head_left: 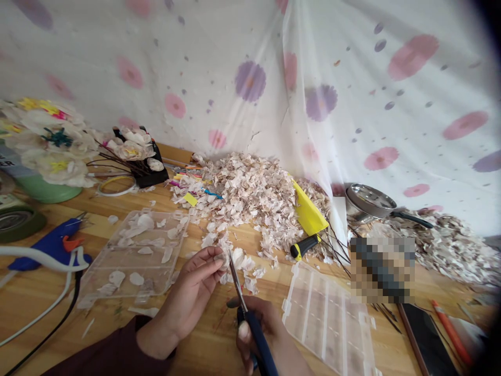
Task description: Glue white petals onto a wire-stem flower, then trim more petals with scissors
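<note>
Between the thumb and fingers of my left hand (195,290) is a small pale petal (221,259). My right hand (266,331) is wrapped round the dark blue handles of a pair of scissors (239,284), whose blades point up and away, just right of the petal. Loose off-white petals (245,261) lie on the wooden table beyond the fingertips, in front of a large heap of similar petals (250,188). To the left, a clear plastic compartment box (129,256) holds several separate petals.
A blue glue gun (50,243) with cables lies left, near white paper flowers (58,141). Right are a clear divided lid (329,318), a yellow-and-black handled tool (305,246), a metal pan (370,201), a phone (426,339) and another petal heap (457,245).
</note>
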Demonstrator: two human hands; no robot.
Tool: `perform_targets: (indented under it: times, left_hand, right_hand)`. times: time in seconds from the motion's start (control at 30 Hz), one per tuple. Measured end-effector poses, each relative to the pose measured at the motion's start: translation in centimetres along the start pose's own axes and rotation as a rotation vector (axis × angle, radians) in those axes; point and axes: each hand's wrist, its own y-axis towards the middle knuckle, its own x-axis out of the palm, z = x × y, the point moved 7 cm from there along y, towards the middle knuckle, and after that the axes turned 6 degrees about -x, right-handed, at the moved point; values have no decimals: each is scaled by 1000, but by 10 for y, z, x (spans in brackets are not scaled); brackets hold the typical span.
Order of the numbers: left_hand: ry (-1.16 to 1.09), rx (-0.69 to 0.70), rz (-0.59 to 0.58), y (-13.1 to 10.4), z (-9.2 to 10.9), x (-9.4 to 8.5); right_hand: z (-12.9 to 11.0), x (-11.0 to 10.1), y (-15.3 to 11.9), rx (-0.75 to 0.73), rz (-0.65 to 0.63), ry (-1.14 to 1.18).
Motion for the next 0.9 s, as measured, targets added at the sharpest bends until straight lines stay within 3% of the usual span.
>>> perform_targets:
  times: [0.53, 0.73, 0.9]
  left_hand:
    - [5, -10, 12, -1, 2, 0]
    - [13, 4, 26, -1, 4, 0]
    - [25, -93, 18, 3, -12, -3]
  right_hand:
    - [3, 6, 11, -56, -48, 39]
    - [9, -3, 12, -143, 44, 20]
    - [5, -26, 29, -434, 266, 35]
